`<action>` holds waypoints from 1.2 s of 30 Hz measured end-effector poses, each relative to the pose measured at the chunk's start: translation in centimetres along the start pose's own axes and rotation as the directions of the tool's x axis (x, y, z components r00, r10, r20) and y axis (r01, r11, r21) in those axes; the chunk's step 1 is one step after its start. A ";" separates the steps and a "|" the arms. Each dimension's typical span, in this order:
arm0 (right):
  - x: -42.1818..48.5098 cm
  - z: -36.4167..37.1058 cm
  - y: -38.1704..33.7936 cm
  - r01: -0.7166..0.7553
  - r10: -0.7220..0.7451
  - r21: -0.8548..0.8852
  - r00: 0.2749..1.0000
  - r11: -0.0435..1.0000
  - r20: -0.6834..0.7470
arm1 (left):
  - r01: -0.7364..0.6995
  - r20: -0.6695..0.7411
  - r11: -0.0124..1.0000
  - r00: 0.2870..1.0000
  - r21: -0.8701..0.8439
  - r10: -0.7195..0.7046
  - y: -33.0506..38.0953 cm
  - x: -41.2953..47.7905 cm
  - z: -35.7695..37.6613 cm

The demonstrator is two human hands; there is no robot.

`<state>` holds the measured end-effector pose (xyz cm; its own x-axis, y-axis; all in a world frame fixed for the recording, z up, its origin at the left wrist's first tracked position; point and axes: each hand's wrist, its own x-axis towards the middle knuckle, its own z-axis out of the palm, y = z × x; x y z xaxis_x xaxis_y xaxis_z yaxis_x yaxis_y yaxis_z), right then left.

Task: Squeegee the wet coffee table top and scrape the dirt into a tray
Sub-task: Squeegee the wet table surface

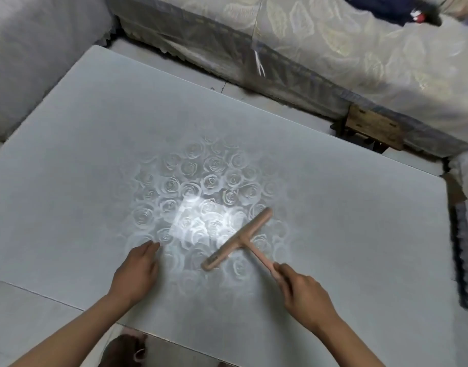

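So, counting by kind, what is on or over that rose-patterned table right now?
Pink squeegee: 1, its handle gripped by the right hand
Hands: 2, the left hand lying flat on the table top
Trays: 0 in view
Total: 3

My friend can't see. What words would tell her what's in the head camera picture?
A person's right hand grips the handle of a pink squeegee whose head rests on a grey table with a rose pattern. The left hand is open, fingers straight, over the table beside it. Covered sofas stand behind.
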<state>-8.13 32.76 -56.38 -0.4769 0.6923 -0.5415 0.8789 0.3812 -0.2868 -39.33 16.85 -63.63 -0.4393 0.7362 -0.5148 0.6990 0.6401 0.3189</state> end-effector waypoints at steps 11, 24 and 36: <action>-8.6 -3.6 15.3 0.063 -0.062 -0.040 0.998 0.997 0.004 | 0.011 0.124 0.980 0.992 0.199 -0.037 12.9 -4.4 5.1; -9.4 0.6 22.3 0.092 -0.087 -0.080 0.994 0.993 0.065 | -0.014 0.262 0.948 0.962 0.318 -0.074 14.1 -5.0 8.6; -9.8 3.2 22.7 0.092 -0.093 0.072 0.996 0.993 0.005 | -0.026 0.278 0.940 0.958 0.341 -0.074 14.6 -4.0 8.9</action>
<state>16.49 32.71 -60.10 -0.5565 0.6506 -0.5168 0.8295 0.3986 -0.3913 -22.37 21.33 -63.97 -0.3162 0.5966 -0.7376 0.8607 0.5075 0.0416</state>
